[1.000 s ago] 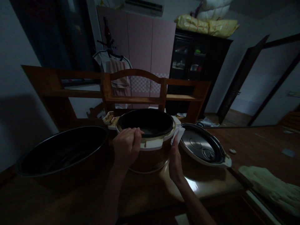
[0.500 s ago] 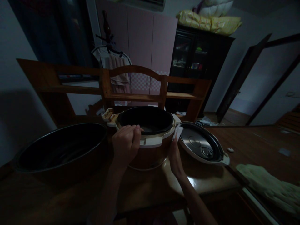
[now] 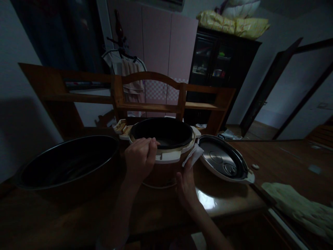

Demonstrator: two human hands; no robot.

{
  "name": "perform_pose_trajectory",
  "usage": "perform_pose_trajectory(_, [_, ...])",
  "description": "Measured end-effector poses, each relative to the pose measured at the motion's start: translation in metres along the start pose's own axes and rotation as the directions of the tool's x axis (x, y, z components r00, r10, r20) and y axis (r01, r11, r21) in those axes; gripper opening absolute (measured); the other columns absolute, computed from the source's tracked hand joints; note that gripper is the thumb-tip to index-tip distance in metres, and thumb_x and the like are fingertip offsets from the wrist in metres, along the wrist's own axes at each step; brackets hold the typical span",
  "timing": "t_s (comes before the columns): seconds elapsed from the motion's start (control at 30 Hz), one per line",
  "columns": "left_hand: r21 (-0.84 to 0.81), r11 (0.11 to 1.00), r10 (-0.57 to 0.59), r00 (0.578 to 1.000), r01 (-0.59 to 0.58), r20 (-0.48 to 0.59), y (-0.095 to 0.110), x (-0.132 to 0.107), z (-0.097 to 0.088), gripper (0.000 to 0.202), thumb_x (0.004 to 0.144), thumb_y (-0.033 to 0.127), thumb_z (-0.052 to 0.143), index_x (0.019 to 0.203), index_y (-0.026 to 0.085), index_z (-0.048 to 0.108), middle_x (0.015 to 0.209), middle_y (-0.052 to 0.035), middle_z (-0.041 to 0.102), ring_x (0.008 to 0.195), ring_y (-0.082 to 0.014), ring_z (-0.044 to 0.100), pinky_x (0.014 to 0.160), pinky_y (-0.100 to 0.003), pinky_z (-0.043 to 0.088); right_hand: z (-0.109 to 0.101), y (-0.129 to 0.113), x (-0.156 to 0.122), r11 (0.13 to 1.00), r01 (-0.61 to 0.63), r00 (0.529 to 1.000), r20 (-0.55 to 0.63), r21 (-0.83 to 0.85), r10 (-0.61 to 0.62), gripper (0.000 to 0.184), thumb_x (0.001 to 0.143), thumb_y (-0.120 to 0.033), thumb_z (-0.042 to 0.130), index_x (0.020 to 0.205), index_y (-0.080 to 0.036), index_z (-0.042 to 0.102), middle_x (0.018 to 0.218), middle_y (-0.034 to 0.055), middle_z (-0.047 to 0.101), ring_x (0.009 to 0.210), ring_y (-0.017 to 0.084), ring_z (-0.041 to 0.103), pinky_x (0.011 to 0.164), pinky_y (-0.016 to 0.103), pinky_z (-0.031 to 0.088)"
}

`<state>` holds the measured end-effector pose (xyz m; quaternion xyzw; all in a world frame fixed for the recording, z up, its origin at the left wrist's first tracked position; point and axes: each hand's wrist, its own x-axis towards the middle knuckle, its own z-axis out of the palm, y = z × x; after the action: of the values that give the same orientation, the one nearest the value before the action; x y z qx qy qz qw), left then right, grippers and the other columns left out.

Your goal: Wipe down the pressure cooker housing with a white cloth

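A rice cooker (image 3: pixel 166 170) with a brown body and cream rim stands on a dark wooden table, its black inner pot (image 3: pixel 162 133) exposed. Its lid (image 3: pixel 223 161) hangs open to the right, steel inner face up. My left hand (image 3: pixel 140 159) is closed on the cooker's front left rim. My right hand (image 3: pixel 186 185) presses a small white tissue (image 3: pixel 193 155) against the cooker's right front side, fingers closed on it.
A large dark basin (image 3: pixel 69 165) sits to the left of the cooker. A wooden shelf unit (image 3: pixel 151 100) stands behind. A pale cloth (image 3: pixel 299 206) lies at the right table edge, and a small white object (image 3: pixel 255 166) lies near the lid.
My right hand has slid down and leftward along the cooker's side with the tissue. My left hand stays on the rim. The view shifted slightly.
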<state>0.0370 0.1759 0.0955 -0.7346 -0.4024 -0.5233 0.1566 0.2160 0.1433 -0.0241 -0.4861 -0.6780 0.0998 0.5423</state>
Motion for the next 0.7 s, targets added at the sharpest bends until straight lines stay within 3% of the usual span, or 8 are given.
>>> perform_pose_trajectory(0.23, [-0.016,1.000,-0.010,1.000,0.010,-0.003,-0.001,-0.001,-0.001,0.031,0.099,0.021,0.040,0.080,0.017,0.065,0.081,-0.0017,0.066,0.078,-0.0154,0.059,0.076,-0.033,0.040,0.010,0.000,-0.019,0.992,-0.022,0.998,0.050,-0.123,0.029,0.088,0.099,-0.057,0.034,0.155,-0.010,-0.016,0.161,0.0151,-0.012,0.150,0.026,-0.005,0.121,0.047,0.015])
perform_pose_trajectory(0.33, [-0.007,1.000,0.003,1.000,-0.003,-0.010,0.000,-0.001,0.000,0.031,0.098,0.021,0.040,0.081,0.017,0.065,0.081,-0.0029,0.067,0.078,-0.0159,0.060,0.076,-0.033,0.040,0.013,0.000,-0.029,0.973,0.021,0.998,0.069,-0.230,-0.005,0.090,0.099,-0.056,0.036,0.155,-0.008,-0.015,0.160,0.0182,-0.011,0.150,0.030,-0.004,0.119,0.050,0.021])
perform_pose_trajectory(0.43, [-0.001,1.000,0.011,1.000,-0.011,-0.018,0.000,-0.001,0.000,0.032,0.098,0.021,0.039,0.080,0.017,0.065,0.082,-0.0039,0.068,0.078,-0.0162,0.060,0.077,-0.033,0.040,0.018,0.003,-0.037,0.911,0.156,0.987,0.099,-0.382,-0.127,0.094,0.096,-0.055,0.042,0.155,-0.005,-0.012,0.160,0.0215,-0.007,0.149,0.036,-0.004,0.116,0.056,0.024])
perform_pose_trajectory(0.57, [-0.004,1.000,0.009,1.000,-0.009,-0.006,0.001,-0.001,-0.001,0.032,0.098,0.021,0.039,0.080,0.016,0.065,0.082,-0.0041,0.068,0.078,-0.0162,0.060,0.076,-0.033,0.040,0.025,0.002,-0.039,0.768,0.346,0.938,0.183,-0.539,-0.295,0.094,0.093,-0.047,0.052,0.156,-0.002,-0.001,0.160,0.0211,0.000,0.149,0.038,-0.001,0.114,0.057,0.027])
perform_pose_trajectory(0.7, [-0.010,1.000,-0.003,1.000,0.003,0.003,0.001,0.000,-0.001,0.033,0.098,0.022,0.039,0.080,0.016,0.065,0.080,-0.0037,0.067,0.078,-0.0159,0.060,0.077,-0.033,0.040,0.024,-0.011,-0.029,0.665,0.545,0.838,0.338,-0.510,-0.428,0.074,0.094,-0.050,0.049,0.153,-0.010,0.028,0.162,0.0100,0.010,0.150,0.029,0.003,0.122,0.047,0.011])
